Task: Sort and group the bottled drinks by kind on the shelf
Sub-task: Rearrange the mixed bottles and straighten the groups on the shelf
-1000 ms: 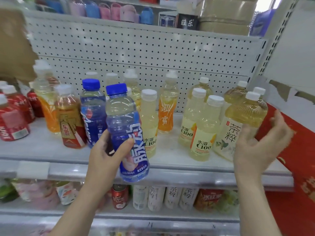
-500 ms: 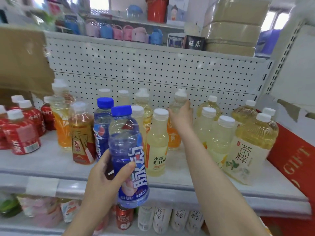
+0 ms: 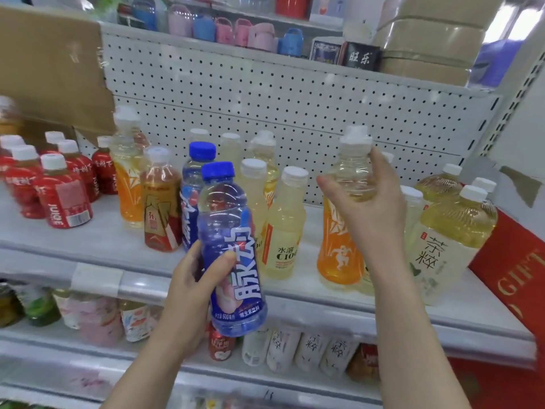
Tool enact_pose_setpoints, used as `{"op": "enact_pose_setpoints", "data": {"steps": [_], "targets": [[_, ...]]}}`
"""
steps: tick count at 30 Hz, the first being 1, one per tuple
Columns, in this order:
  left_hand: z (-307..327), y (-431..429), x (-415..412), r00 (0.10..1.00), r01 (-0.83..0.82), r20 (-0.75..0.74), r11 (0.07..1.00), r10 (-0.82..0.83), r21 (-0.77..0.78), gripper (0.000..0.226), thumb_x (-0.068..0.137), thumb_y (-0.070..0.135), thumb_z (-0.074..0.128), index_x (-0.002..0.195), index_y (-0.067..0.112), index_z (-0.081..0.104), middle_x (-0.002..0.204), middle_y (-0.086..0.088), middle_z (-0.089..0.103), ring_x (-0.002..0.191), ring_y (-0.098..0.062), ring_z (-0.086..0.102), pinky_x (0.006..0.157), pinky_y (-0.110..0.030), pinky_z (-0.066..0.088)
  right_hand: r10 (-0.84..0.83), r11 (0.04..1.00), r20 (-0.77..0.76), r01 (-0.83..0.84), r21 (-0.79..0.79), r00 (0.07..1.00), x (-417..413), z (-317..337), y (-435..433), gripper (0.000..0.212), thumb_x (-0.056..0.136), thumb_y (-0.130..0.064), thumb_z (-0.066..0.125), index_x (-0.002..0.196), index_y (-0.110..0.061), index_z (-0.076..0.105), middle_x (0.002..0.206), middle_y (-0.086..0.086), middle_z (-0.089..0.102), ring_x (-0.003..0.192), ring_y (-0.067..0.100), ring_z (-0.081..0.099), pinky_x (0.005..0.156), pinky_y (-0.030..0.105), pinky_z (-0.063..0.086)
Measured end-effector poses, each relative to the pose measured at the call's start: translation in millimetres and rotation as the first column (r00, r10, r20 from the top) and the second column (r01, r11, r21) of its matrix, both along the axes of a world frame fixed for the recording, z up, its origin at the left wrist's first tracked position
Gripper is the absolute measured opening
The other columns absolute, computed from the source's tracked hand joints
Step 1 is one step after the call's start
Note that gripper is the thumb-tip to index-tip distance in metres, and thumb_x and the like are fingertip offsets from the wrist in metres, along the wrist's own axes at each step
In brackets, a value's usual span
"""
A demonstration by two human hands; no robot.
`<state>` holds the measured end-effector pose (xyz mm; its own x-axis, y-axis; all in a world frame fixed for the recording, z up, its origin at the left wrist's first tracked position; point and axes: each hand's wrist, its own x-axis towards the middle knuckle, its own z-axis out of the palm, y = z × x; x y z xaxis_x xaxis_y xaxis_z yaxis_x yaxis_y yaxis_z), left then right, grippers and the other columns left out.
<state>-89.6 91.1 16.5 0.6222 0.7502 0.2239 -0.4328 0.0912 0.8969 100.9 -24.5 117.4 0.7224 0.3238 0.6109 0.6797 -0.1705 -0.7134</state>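
Gripping a blue bottle [image 3: 231, 231] round its lower label, the left hand [image 3: 188, 292] held it slightly tilted in front of the shelf [image 3: 88, 240] edge, off the board. Just behind it a 2nd blue bottle [image 3: 191, 187] stood on the shelf. The right hand [image 3: 368, 211] was curled round the clear shoulder of an orange bottle [image 3: 334, 259], below its white cap; whether that bottle's base touched the shelf I could not tell. The 2 hands were apart, each clamped on its own bottle. Between them stood pale C100 bottles [image 3: 284, 231]. A 2nd orange bottle [image 3: 128, 187] stood further left, near red juice bottles [image 3: 63, 202]. A tea bottle [image 3: 442, 246] stood at the right, beside a red box [image 3: 513, 278].
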Motion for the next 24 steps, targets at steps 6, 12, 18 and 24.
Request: {"op": "enact_pose_setpoints", "data": {"steps": [6,12,18,24], "targets": [[-19,15,-50,0.999,-0.033,0.037,0.985,0.040,-0.170,0.051,0.065,0.031,0.082,0.111,0.016,0.067,0.094,-0.004,0.077,0.081,-0.018,0.074,0.064,-0.029,0.059,0.100,0.994,-0.053,-0.103,-0.045,0.994,-76,-33,2,0.077,0.073,-0.070,0.071,0.141,-0.041,0.048,0.132,-0.015,0.060,0.121,0.010,0.058,0.103,0.046,0.049],[-48,64,-155,0.987,-0.158,-0.084,0.941,0.139,-0.298,0.091,0.040,0.046,0.090,0.120,0.011,0.064,0.093,-0.007,0.076,0.080,-0.022,0.073,0.066,-0.035,0.060,0.234,0.964,-0.137,-0.248,-0.093,0.962,-177,-82,82,0.069,0.073,-0.066,0.074,0.132,-0.039,0.053,0.121,-0.013,0.065,0.112,0.010,0.063,0.098,0.041,0.051],[-66,124,-301,0.951,-0.300,-0.178,0.893,0.253,-0.336,0.102,0.039,0.057,0.091,0.125,0.011,0.062,0.096,-0.007,0.076,0.080,-0.023,0.074,0.066,-0.037,0.061,0.396,0.881,-0.266,-0.445,-0.162,0.879,-302,-124,179,0.068,0.080,-0.059,0.074,0.139,-0.040,0.047,0.123,-0.021,0.051,0.112,-0.001,0.049,0.096,0.028,0.042],[-81,178,-426,0.881,-0.470,-0.241,0.809,0.407,-0.354,0.084,0.062,0.045,0.077,0.134,0.007,0.056,0.103,-0.010,0.074,0.083,-0.023,0.073,0.068,-0.035,0.060,0.495,0.804,-0.302,-0.562,-0.197,0.815,-418,-146,266,0.075,0.081,-0.056,0.076,0.145,-0.027,0.048,0.131,-0.013,0.050,0.124,0.008,0.048,0.099,0.025,0.035]]}}
